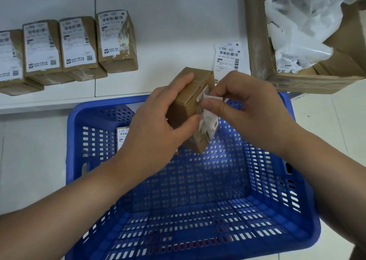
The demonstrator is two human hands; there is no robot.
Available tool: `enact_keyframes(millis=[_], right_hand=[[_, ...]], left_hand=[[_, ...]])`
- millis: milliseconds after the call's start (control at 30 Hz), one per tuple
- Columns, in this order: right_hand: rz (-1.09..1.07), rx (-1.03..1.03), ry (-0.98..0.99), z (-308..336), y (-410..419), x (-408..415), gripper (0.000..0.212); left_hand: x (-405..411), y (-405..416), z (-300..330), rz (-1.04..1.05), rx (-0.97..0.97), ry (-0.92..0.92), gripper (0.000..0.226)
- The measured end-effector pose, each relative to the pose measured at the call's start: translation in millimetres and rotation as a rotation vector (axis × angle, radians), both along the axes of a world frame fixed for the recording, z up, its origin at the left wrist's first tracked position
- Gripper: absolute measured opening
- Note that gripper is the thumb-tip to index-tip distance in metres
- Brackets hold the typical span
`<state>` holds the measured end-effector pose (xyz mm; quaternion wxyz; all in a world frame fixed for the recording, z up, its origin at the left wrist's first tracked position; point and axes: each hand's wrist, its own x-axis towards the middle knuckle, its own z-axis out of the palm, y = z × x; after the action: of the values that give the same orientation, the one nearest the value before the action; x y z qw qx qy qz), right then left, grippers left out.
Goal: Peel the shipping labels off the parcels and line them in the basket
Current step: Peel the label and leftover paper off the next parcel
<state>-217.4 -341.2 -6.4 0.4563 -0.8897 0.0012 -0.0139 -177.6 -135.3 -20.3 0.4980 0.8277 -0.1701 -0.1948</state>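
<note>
Overhead, printed text is legible on only one item: a loose label [227, 57] lying flat on the white table [178, 22], far right of centre, w/ a barcode and digits approx. "350 050 V05 220". Four labelled parcels [79, 45] are lined up along the far left of the table; barcodes, QR codes and Chinese print are seen on them but are too small to be read.

The held parcel [190, 105], a brown taped box, is kept tilted above the far edge of the blue basket [277, 180]. It is gripped by the left hand [158, 125], fingers curled over the top and thumb against its near side. Its shipping label [208, 121], white and crumpled, is partly lifted off the right face and is pinched by the right hand [249, 109] between thumb and forefinger, just beside the box.

One more labelled parcel [122, 137] is seen inside the basket at its far left, mostly hidden by the left wrist. At far right, an open cardboard carton [257, 41] is stuffed w/ crumpled white backing paper [297, 22]. The basket is set on pale floor tiles [29, 160] near the table's front edge.
</note>
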Motion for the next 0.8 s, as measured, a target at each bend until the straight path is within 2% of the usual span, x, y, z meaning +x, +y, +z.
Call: enact_keyframes(millis=[67,333,667,800], right_hand=[[-0.059,-0.024,0.004,2,-2,1,0.014],[-0.225,-0.04,-0.029,10,-1,-2,0.019],[-0.294,-0.03,0.104,13,-6,-3,0.026],[-0.292,-0.005,0.123,16,-8,-3,0.027]], left_hand=[[3,0,0,0.015,-0.009,0.008,0.071],[25,-4,8,0.198,-0.119,0.097,0.056],[25,-4,8,0.191,-0.17,0.051,0.057],[28,-3,8,0.172,-0.132,0.032,0.06]])
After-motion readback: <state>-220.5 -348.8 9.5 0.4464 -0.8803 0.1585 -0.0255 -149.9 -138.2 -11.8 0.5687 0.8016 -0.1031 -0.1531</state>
